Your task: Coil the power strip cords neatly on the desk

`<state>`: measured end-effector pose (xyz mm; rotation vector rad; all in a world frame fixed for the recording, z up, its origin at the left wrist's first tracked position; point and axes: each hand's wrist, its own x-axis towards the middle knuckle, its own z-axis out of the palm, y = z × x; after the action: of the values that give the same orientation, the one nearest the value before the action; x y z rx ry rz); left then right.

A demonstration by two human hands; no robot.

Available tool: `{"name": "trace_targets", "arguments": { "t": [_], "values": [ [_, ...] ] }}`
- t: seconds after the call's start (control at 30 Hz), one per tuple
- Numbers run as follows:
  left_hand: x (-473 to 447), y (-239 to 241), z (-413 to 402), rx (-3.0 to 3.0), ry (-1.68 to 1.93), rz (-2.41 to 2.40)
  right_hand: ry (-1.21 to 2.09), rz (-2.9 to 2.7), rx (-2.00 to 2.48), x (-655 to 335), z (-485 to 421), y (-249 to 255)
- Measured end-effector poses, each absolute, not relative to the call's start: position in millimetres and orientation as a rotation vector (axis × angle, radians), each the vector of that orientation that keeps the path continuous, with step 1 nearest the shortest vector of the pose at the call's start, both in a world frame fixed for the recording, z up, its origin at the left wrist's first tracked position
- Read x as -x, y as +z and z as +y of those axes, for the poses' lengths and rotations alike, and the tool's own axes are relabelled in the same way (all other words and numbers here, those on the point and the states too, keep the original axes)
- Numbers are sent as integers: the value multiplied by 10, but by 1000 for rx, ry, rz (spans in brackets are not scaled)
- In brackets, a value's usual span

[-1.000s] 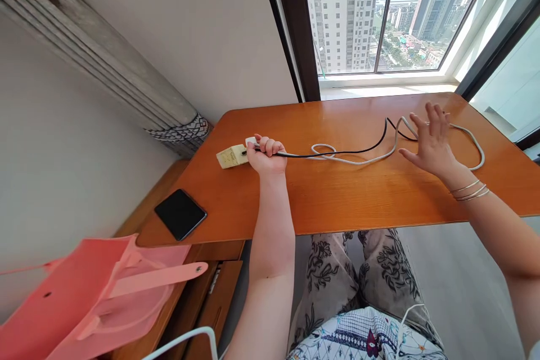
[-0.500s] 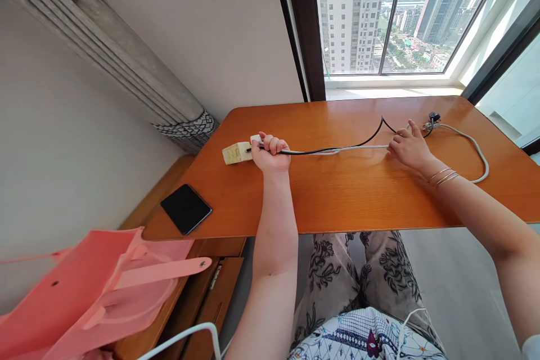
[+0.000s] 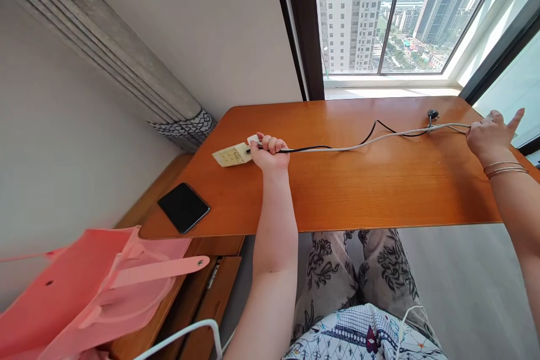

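Left hand [image 3: 270, 155] fisted round white cord [image 3: 405, 133] and black cord [image 3: 310, 148] beside beige block [image 3: 231, 155] on desk [image 3: 379, 191]. White cord runs to right hand [image 3: 490, 138], finger out, pinch hidden from here. Imo: anchor left fist, draw white gently, mind kink in black.

Glossy wooden tabletop [image 3: 379, 191], smooth plastic-looking white cable [image 3: 337, 149], matt cloth curtain [image 3: 126, 64]

Counting two hands, one bare left hand [image 3: 270, 152] and one bare right hand [image 3: 490, 138]; two thin cables, one white cable [image 3: 359, 146] and one black cable [image 3: 311, 148]. Also counting one small black plug [image 3: 432, 115], one boxy cream adapter [image 3: 232, 155], one flat black rectangular device [image 3: 183, 207], one orange-brown wooden table [image 3: 379, 191], one pink bag [image 3: 99, 292].
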<state>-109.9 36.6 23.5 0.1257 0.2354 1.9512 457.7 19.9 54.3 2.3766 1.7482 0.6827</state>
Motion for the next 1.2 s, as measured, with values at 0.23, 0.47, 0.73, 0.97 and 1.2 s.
{"name": "trace_targets", "arguments": {
  "t": [0.23,0.47,0.73,0.97,1.2],
  "values": [
    [1154,212,383,-129,1969,262,339,1890,-2335,-4574,307,450],
    [1116,250,359,-70,1956,240,400,2372,-2193,-4062,360,359],
    [1139,218,365,-148,1905,240,143,3069,-1617,-2465,325,245],
    [1132,201,351,-276,1891,221,-158,3095,-1321,-1487,251,-9],
    [1095,245,327,-178,1871,226,-25,2856,-1365,-1679,46,172]
  ]
}}
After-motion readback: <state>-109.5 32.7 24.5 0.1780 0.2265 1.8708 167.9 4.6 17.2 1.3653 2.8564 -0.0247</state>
